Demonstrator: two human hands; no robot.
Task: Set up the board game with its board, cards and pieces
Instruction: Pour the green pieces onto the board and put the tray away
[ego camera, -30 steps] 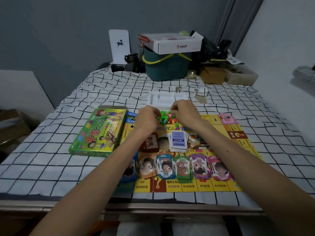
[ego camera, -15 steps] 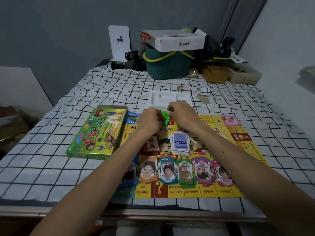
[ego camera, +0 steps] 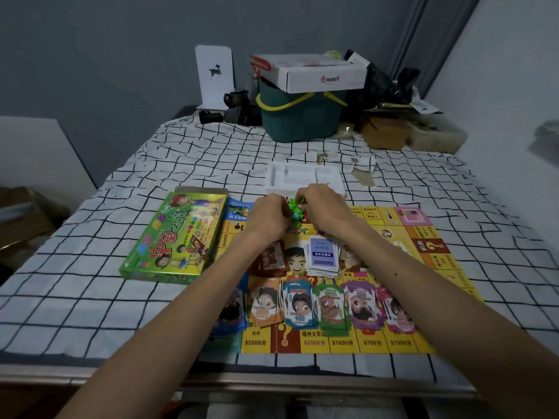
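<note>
Left hand (ego camera: 270, 215) nearer right hand (ego camera: 325, 205), one board (ego camera: 423, 237)

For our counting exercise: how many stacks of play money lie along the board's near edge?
6, in one row, left to right: blue stack, partly hidden by the left forearm; orange stack; teal stack; green stack; purple stack; pink stack. The arms may hide more.

Yellow board (ego camera: 429, 261); green box (ego camera: 175, 240) left; white cloth (ego camera: 90, 297) with black grid; teal bin (ego camera: 299, 119) far.
</note>
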